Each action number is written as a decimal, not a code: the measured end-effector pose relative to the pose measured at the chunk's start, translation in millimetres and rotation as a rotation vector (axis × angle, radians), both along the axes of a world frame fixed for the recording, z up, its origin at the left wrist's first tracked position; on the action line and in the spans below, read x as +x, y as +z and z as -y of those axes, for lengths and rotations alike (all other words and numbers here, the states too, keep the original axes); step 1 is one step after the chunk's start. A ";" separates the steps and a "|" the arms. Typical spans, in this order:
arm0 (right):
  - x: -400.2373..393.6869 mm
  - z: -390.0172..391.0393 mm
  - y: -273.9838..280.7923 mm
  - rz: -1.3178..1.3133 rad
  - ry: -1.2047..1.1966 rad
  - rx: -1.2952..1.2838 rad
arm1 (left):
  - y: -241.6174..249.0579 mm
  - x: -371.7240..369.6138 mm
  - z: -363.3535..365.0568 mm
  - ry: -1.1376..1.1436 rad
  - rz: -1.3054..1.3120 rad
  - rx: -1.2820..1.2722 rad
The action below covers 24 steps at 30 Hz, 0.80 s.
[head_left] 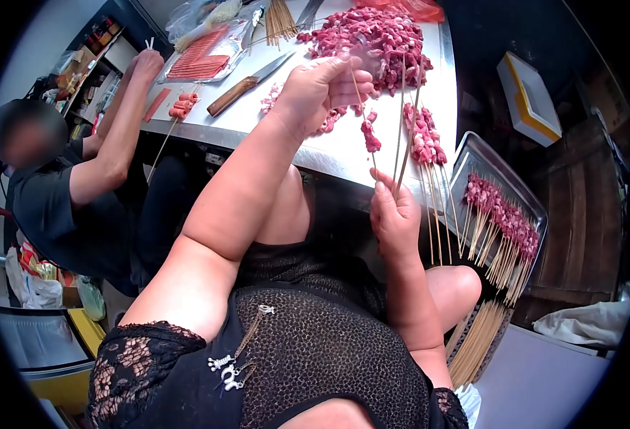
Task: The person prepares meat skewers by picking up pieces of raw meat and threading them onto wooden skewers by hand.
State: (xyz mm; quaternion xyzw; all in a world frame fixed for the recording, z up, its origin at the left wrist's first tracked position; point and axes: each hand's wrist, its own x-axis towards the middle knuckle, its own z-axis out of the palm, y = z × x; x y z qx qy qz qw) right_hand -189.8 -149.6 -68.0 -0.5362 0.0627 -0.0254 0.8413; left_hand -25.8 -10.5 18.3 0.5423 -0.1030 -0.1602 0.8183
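Observation:
My left hand (327,84) is over the table with thumb and fingertips pinched at the upper end of a thin skewer; what lies between the tips is too small to tell. Pink meat pieces (370,132) are threaded on that skewer. Below them, my right hand (397,214) grips its lower end, along with two longer skewers that point up and show no meat. Behind my left hand rises a large heap of raw meat pieces (379,36). Loaded skewers (423,136) lie right of my right hand's sticks, their handles over the table edge.
A metal tray (465,154) with many loaded skewers is at the right, above a bundle of bare sticks (475,343). A knife (240,89) and a pack of red strips (199,58) lie on the table (315,159). At left sits another person (65,193), arms raised.

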 end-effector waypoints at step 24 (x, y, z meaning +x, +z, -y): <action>5.3 3.9 -3.5 0.109 -0.138 -0.338 | 0.2 -5.5 -1.2 0.008 -0.025 -0.080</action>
